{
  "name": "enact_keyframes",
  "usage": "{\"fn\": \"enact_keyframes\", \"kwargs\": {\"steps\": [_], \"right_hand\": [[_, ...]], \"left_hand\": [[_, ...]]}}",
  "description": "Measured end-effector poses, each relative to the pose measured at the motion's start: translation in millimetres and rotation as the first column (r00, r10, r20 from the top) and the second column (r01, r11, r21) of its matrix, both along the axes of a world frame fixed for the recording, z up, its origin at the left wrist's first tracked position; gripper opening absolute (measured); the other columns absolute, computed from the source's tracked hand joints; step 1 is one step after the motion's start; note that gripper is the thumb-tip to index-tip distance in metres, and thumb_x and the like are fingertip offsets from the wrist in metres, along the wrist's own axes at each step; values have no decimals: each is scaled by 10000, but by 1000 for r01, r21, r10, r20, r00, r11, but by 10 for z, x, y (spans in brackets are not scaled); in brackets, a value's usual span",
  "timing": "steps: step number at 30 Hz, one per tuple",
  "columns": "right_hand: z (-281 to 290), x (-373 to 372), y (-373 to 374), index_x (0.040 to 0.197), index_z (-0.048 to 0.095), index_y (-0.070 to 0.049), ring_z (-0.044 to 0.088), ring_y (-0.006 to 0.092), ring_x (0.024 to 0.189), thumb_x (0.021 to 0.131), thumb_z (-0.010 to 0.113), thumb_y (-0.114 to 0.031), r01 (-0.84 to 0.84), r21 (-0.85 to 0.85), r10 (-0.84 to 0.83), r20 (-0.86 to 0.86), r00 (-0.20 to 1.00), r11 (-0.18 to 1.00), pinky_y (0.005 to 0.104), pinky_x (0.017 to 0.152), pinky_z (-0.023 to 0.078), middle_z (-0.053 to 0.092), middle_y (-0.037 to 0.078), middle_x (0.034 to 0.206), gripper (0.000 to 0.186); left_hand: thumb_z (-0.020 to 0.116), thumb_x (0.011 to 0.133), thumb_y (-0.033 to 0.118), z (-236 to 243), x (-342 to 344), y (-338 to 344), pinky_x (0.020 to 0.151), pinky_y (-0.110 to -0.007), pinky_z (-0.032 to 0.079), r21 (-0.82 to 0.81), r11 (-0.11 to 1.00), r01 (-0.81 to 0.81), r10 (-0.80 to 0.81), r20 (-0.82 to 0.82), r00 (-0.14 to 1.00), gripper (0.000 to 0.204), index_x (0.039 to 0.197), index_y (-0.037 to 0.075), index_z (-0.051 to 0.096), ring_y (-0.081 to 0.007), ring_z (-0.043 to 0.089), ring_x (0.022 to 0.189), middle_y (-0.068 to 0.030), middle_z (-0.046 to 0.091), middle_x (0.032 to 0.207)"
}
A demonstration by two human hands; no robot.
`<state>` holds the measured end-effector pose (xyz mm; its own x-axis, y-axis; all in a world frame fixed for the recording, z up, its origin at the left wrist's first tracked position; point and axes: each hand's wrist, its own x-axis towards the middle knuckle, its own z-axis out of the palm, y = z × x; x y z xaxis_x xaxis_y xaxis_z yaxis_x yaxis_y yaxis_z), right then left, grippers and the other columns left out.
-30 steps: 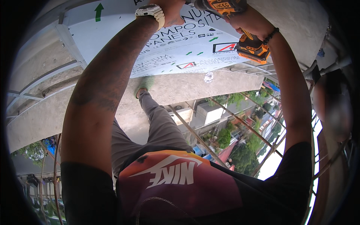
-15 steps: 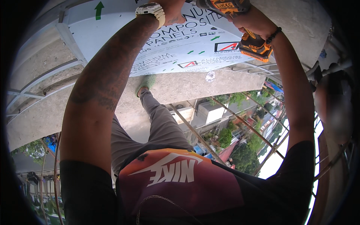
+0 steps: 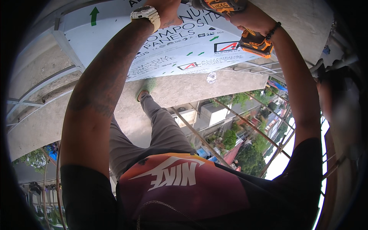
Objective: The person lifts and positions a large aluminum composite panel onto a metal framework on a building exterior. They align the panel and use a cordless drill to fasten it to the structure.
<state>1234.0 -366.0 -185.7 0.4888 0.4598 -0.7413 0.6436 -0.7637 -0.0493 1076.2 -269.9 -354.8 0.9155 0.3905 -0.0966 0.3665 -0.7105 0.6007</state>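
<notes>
My right hand (image 3: 255, 19) is wrapped round the grip of an orange and black cordless drill (image 3: 256, 43). The drill's front end points left, toward my other hand, and its tip is cut off by the upper edge. My left hand (image 3: 166, 12), below a white wristwatch, is over a pale blue-white aluminium composite panel (image 3: 153, 61) printed with black lettering and green arrows. Its thumb side shows against the panel; the other fingers lie beyond the upper edge, so whether they grip anything is hidden.
Grey metal framing (image 3: 63, 42) runs along the left. Below the panel is a concrete ledge (image 3: 184, 88), where my foot stands. Thin rusty poles (image 3: 245, 126) cross beyond its edge, with trees and roofs far below. A blurred dark shape (image 3: 341, 99) is close at right.
Both hands, the drill and the panel appear slightly further left and up in the picture. My right hand keeps its hold on the drill.
</notes>
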Motion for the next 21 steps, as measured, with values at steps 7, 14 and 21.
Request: {"fn": "enact_keyframes", "kwargs": {"steps": [7,14,21], "right_hand": [[-228,109,-126,963,625,-64,561,148,680,860,647,-71,-161,60,160,18,987,985,323,617,536,625,41,755,106],[-187,413,-481,1229,626,-6,610,100,697,750,608,-4,9,222,37,-202,979,975,274,643,551,710,64,1059,480],[81,248,-850,1289,584,-8,663,113,875,802,650,-10,173,345,-85,-254,963,922,294,779,583,708,76,1150,491]], "left_hand": [[901,735,349,-90,17,-43,1042,-492,484,4,1000,15,-15,89,996,1087,1533,-54,282,-426,649,1139,-293,671,1197],[909,723,309,-40,-11,48,979,-478,520,23,1000,16,-17,60,998,972,1431,-75,365,-411,687,1061,-266,703,1100],[902,718,440,-126,62,24,951,-467,549,30,999,17,-17,-7,1000,686,1219,63,623,-320,716,1049,-166,726,1083]]}}
